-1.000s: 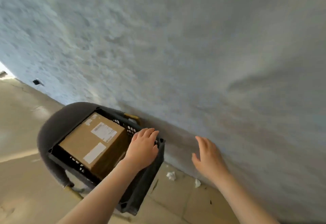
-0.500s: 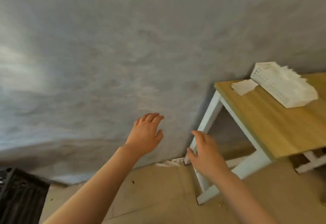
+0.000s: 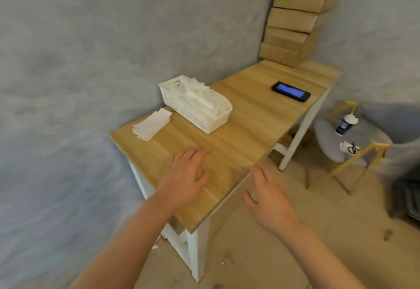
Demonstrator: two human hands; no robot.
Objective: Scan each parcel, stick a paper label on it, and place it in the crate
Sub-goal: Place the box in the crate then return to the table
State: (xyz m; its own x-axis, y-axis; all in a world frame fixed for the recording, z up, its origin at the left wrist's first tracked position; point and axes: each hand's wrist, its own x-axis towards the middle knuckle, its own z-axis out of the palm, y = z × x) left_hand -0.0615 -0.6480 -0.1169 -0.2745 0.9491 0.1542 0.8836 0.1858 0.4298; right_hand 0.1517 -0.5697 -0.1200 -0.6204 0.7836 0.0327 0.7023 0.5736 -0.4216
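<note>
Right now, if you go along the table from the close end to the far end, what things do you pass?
Left hand → stack of paper labels → white basket → phone → stack of parcels, all over the table.

Five stacked parcels [image 3: 293, 27], one phone [image 3: 291, 91], one basket [image 3: 195, 104], two hands [image 3: 185, 179].

1. The single head view looks forward and down from the person's head, over both forearms.
2. It faces along the surface [image 3: 238, 129] toward the wall corner, close to its near end.
</note>
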